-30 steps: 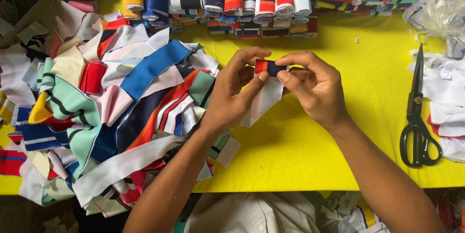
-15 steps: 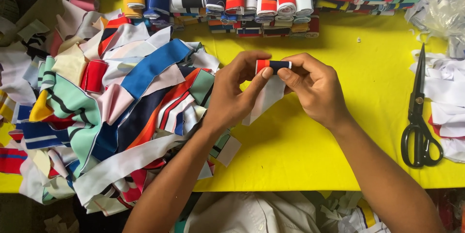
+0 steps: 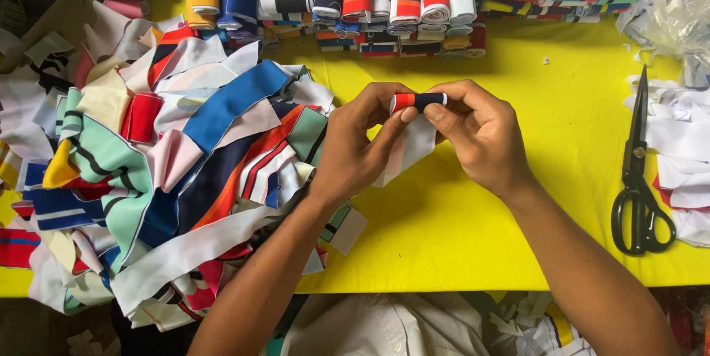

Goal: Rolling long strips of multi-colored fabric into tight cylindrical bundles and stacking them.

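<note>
Barely shifted since a moment ago, the left hand [image 3: 355, 145] and right hand [image 3: 473, 134] pinch a soft, light fabric roll [image 3: 418, 100] by its ends, loose tail hanging toward six o'clock.

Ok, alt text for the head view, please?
Left hand and right hand together hold a small striped fabric roll above a yellow table. Loose fabric strips lie left, black scissors right.

Two hands [image 3: 355, 145], one scissors [image 3: 637, 178], one table [image 3: 458, 230]
</note>
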